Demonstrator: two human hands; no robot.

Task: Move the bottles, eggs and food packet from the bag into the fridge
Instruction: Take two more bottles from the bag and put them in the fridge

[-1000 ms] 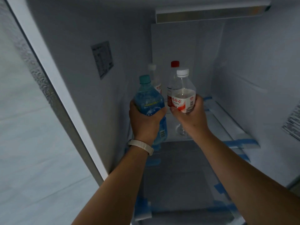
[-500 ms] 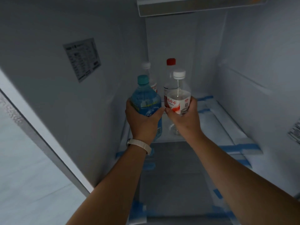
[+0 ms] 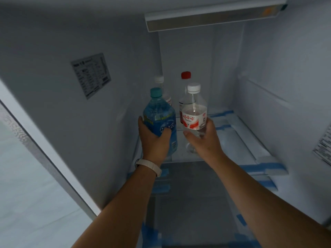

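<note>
Head view: Inside the open fridge (image 3: 268,72), a person's left hand (image 3: 155,140) gripped a blue bottle (image 3: 159,119) with a teal cap. The right hand (image 3: 204,140) was wrapped round a clear bottle (image 3: 194,115) with a white cap and a red-and-white label. Both bottles were upright, side by side, over the front of the glass shelf (image 3: 231,138).

Behind them, at the back of the same shelf, stood a red-capped bottle (image 3: 185,75) and a white-capped bottle (image 3: 159,79), apparently already put away. By that count the bottle part of the job looked well advanced: two in place, two at the shelf with the hands not yet off them. The eggs and the food packet appeared nowhere in the fridge, so that part seemed to remain.

Much could not be seen. The bag, the eggs and the packet lay outside the frame, so there was no telling how many bottles were left. The hands covered the lower halves of both held bottles, and it was unclear whether their bases touched the glass. The two rear bottles were largely hidden behind the front pair. The interior was dim, the print on the sticker (image 3: 91,75) on the left wall was unreadable, and a second label (image 3: 322,149) was cut off at the right edge.
</note>
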